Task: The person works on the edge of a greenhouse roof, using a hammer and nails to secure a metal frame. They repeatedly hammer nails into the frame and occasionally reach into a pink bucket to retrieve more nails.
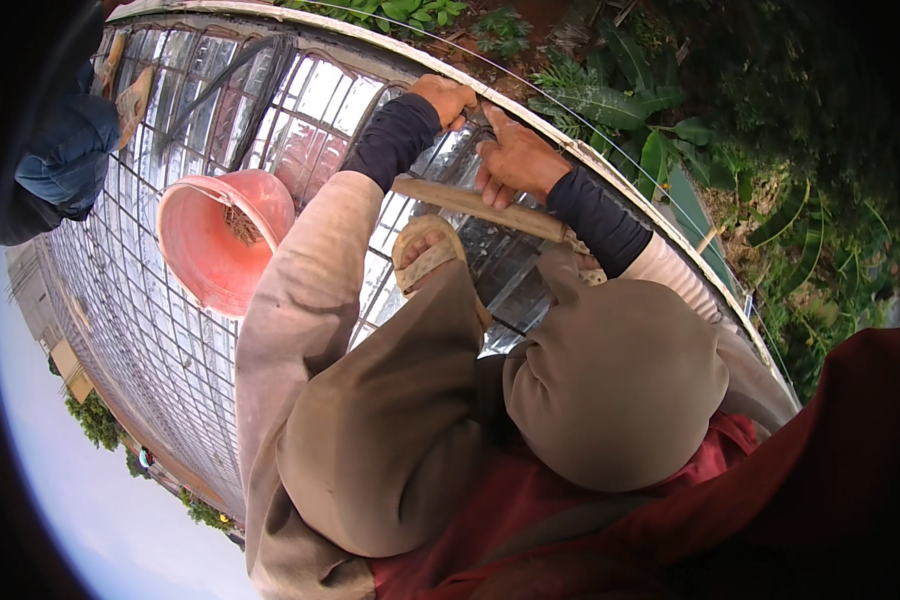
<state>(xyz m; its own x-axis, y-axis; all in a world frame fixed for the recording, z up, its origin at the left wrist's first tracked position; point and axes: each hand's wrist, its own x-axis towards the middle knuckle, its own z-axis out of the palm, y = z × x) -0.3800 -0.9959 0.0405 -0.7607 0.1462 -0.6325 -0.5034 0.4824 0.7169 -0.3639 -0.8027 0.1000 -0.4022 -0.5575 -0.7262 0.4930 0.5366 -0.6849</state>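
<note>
My left hand [444, 97] is at the slab's raised edge, its fingers bent and closed; whatever lies between the fingertips is too small to make out. Close beside it, my right hand [526, 158] has one digit stretched toward the left hand. Its other fingers hang apart, their tips over or against a wooden batten [480, 207]; no grip on it shows. The batten lies across the steel rebar grid [300, 100] in front of my sandalled foot [428, 255]. Dark cuffs cover both my wrists.
A pink bucket [228, 240] lies tilted on the rebar, with some thin brown material inside. Bundled dark bars or cable [255, 95] rest farther off. Another person's jeans-clad leg [70, 155] is at far left. Beyond the pale rim [610, 175] grow green plants [610, 100], lower down.
</note>
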